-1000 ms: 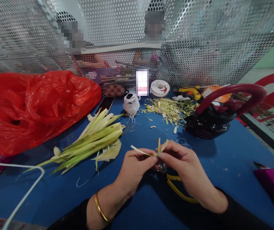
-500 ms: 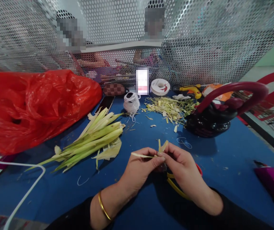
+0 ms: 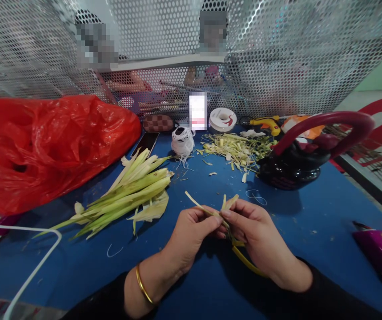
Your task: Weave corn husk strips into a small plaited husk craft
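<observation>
My left hand (image 3: pixel 194 231) pinches a thin, pale husk strip (image 3: pixel 193 198) between thumb and fingers; its free end points up and left. Fingertip to fingertip with it, my right hand (image 3: pixel 255 226) is closed on the folded husk piece (image 3: pixel 231 202), whose ends stand up above the thumb. Whether strip and piece are joined is hidden by the fingers. A curved yellow band (image 3: pixel 249 263) shows under my right hand, mostly covered. To the left lies a bundle of pale green leaves like corn husks (image 3: pixel 130 191).
Beyond my hands are a white string ball (image 3: pixel 182 143), a ribbon spool (image 3: pixel 223 120), husk scraps (image 3: pixel 231 149) and a yellow glue gun (image 3: pixel 269 124). A black pot with a red handle (image 3: pixel 291 171) stands right. A red plastic bag (image 3: pixel 60 146) fills the left; a white cable (image 3: pixel 40 266) crosses there.
The strip in my left hand has swung upward. My right hand has tilted slightly, and the red edge beside it is no longer visible. Both hands stay close together.
</observation>
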A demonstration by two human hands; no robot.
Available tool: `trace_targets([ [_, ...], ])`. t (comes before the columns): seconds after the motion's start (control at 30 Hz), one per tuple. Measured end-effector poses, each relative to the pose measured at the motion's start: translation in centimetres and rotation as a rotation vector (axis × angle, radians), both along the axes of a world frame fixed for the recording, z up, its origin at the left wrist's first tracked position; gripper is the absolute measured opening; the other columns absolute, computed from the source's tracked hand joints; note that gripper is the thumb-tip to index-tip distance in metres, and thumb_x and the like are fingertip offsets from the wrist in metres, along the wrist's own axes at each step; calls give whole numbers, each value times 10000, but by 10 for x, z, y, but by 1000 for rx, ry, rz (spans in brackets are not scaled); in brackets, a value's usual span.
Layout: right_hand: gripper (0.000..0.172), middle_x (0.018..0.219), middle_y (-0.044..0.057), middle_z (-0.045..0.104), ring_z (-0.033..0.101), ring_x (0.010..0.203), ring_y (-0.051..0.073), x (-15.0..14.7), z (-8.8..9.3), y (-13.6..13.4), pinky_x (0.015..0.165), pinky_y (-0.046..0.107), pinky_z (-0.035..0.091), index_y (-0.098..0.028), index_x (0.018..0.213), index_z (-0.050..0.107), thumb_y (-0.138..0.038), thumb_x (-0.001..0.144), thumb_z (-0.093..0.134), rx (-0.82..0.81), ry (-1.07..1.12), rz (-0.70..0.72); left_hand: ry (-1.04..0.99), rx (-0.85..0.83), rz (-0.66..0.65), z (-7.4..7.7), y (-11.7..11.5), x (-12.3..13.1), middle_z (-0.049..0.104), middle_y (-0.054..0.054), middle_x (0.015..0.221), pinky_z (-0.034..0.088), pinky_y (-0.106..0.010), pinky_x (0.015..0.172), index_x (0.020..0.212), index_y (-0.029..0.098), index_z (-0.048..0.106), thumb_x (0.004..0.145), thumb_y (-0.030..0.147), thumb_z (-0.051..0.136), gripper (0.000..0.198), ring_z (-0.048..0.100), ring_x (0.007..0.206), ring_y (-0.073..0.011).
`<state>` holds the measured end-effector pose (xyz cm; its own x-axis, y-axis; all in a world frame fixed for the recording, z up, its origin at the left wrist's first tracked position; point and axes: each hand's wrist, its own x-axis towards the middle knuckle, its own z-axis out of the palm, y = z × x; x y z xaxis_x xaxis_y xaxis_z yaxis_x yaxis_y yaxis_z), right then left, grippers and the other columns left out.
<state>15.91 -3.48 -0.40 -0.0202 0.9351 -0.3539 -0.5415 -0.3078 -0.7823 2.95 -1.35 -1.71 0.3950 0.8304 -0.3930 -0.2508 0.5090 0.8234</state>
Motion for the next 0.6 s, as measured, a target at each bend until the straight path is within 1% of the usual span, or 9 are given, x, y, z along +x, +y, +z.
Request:
trace_targets([
  [0.07, 308, 524, -32, 560, 483, 462, 78, -1, -4, -2, 452, 203, 399, -164, 612, 609, -343, 590, 858, -5, -3, -21, -11, -13, 8, -1, -1, 0, 669, -30, 626, 506, -223, 612, 694, 116, 717, 652, 240, 770, 141, 600, 597, -111],
  [0.1, 304, 530, -30, 562, 474, 457, 75, -1, -6, -3, 438, 197, 380, -164, 625, 615, -347, 596, 856, -11, -5, -28, -18, -21, 11, -1, -1, 0, 670, -31, 630, 506, -225, 615, 698, 116, 717, 651, 237, 769, 140, 601, 597, -112],
  [0.23, 308, 489, -56, 504, 338, 389, 30, 0, -6, -3, 362, 168, 231, -151, 633, 624, -345, 593, 860, -25, -1, -28, -51, -60, -4, -2, 0, 0, 650, -13, 631, 500, -234, 634, 700, 127, 690, 659, 245, 762, 144, 586, 590, -105],
  [0.27, 313, 484, -61, 495, 319, 385, 23, 0, -5, -2, 360, 166, 215, -147, 627, 622, -339, 586, 866, -16, -1, -27, -57, -64, -18, -2, 0, -1, 641, -8, 630, 494, -233, 633, 697, 131, 678, 664, 252, 757, 148, 578, 589, -103],
  [0.33, 322, 478, -67, 485, 314, 388, 21, 0, -3, -1, 367, 168, 227, -146, 615, 616, -335, 576, 874, 7, -3, -21, -49, -44, -47, 0, 1, -1, 622, 0, 624, 479, -228, 627, 685, 135, 652, 671, 251, 743, 148, 557, 589, -98],
  [0.43, 330, 479, -65, 491, 332, 394, 27, -1, -3, -1, 382, 179, 259, -149, 609, 613, -347, 580, 874, 23, -11, -4, -1, 42, -68, 2, 2, -1, 607, 6, 624, 453, -213, 622, 684, 133, 634, 681, 229, 723, 131, 532, 601, -91],
  [0.53, 330, 500, -52, 519, 343, 402, 30, 0, -5, -2, 389, 183, 260, -149, 610, 615, -355, 587, 871, 12, -22, -15, 23, 79, -44, 4, 2, -1, 611, 12, 629, 449, -209, 621, 723, 139, 621, 683, 233, 743, 159, 537, 606, -90],
  [0.6, 326, 480, -63, 496, 318, 397, 24, 0, -6, -1, 391, 180, 247, -147, 608, 616, -351, 593, 869, -1, -27, -30, 9, 83, -11, 4, 2, -1, 616, 22, 634, 463, -219, 628, 759, 154, 598, 665, 235, 774, 216, 551, 607, -94],
])
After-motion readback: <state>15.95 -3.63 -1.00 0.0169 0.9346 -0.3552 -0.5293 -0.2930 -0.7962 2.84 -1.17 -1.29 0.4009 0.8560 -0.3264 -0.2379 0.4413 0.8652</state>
